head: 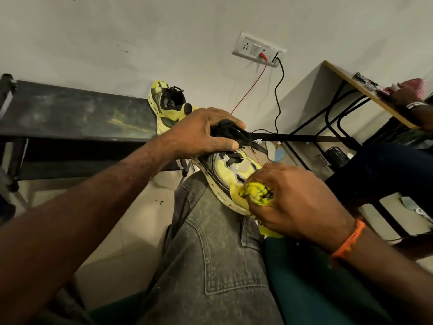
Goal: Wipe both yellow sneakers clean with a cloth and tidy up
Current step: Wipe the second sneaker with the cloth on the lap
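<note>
Yellow sneaker [230, 170] on knee, left hand [201, 134] gripping laces, right hand [295, 202] clutching cloth [257, 194].

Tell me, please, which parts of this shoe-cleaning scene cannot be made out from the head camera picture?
- Toe of the held sneaker: covered by the right hand and cloth.
- Its heel and collar: under the left hand.
- Second sneaker: lower end hidden behind the left hand.
- Items on the desk, right edge: cut off, too small.

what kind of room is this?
Probably a plain indoor workroom or office: a bare wall with a switch-and-socket plate, a dark bench holding one yellow sneaker, and a metal-legged desk.
</note>
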